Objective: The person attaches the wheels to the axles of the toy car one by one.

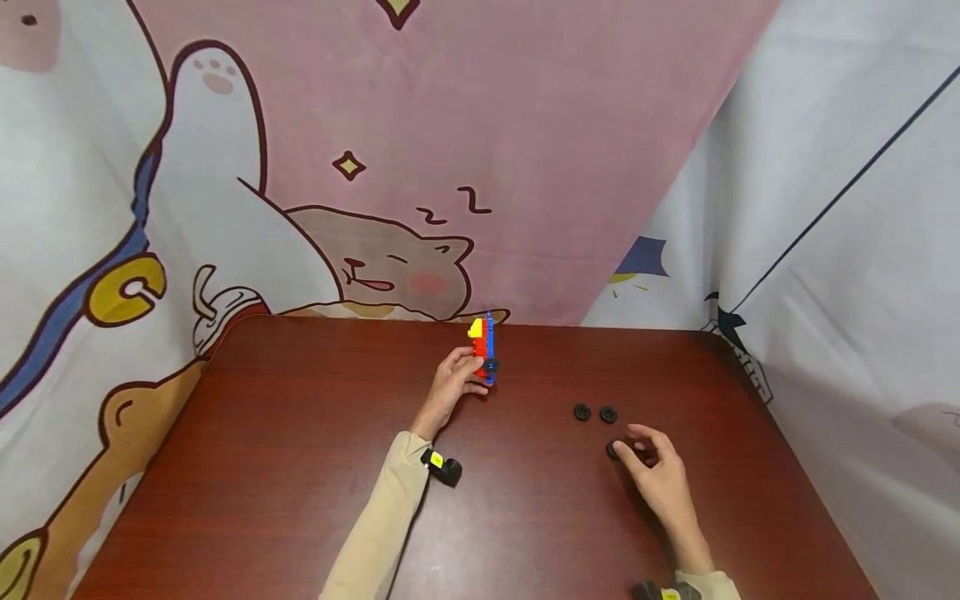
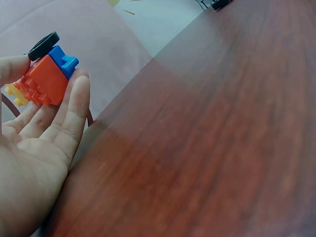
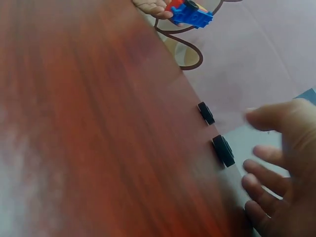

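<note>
Left sleeve [image 1: 371,525] lay nearest; at its 1 o'clock, left hand [image 1: 448,385] fingers pinched toy [image 1: 483,342]. Right hand [image 1: 663,482] fingers spread, thumb beside wheel [image 1: 611,450] at 10 o'clock. Toy looked light, stiff; best gripped by red block [image 2: 52,81].

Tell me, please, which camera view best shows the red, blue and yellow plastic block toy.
The left wrist view: there the toy is largest, its red block and black wheel clear, though the left hand hides part. The head view shows it small; the right wrist view, mainly its blue side.
</note>
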### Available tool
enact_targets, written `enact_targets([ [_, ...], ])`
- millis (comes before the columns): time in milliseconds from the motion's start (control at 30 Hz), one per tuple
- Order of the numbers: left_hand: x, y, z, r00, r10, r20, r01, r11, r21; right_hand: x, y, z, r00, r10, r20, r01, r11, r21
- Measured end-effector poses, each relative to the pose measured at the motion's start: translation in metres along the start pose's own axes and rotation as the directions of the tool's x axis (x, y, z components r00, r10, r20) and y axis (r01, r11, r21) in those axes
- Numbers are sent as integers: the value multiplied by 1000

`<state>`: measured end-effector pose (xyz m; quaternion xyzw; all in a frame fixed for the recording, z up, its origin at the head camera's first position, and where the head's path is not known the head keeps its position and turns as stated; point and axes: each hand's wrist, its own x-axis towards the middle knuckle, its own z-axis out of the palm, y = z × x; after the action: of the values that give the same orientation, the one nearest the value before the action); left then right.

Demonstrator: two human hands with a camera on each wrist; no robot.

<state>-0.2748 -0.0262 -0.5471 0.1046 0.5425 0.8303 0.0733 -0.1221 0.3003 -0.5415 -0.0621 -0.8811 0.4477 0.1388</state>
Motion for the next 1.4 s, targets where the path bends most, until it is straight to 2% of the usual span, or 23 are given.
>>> enact_targets([
  [67,0,0,0,1000,-2,-1,2,1000,-2,0,3,2,997,-62,45,66,994,-86],
  [133,0,0,0,1000,-1,-2,1,1000,-2,1,5,4,990,-119,79,129,983,-128],
  [267,-1,1,0,1000,2,4,-2,1000,7,4,5,7,974,-213,79,224,958,-178],
  [367,-1,2,0,1000,2,7,-2,1000,12,5,4,9,970,-230,81,242,947,-211],
  [533,-2,3,1,1000,-15,1,15,1000,5,3,4,10,976,-186,110,207,950,-233],
  [667,-2,2,1,1000,-22,0,22,1000,7,2,4,11,980,-176,94,192,960,-204],
  [867,0,4,1,999,-26,19,26,999,25,1,6,14,985,-174,12,174,972,-157],
  [1167,-9,26,10,999,-21,49,19,999,48,-3,6,19,982,-118,-149,112,993,-47],
  [1267,-11,27,10,999,-20,47,18,999,44,-4,3,23,974,-125,-186,127,992,-4],
  [1400,-12,28,9,999,-18,37,16,999,40,-1,-5,33,954,-191,-232,215,973,82],
])
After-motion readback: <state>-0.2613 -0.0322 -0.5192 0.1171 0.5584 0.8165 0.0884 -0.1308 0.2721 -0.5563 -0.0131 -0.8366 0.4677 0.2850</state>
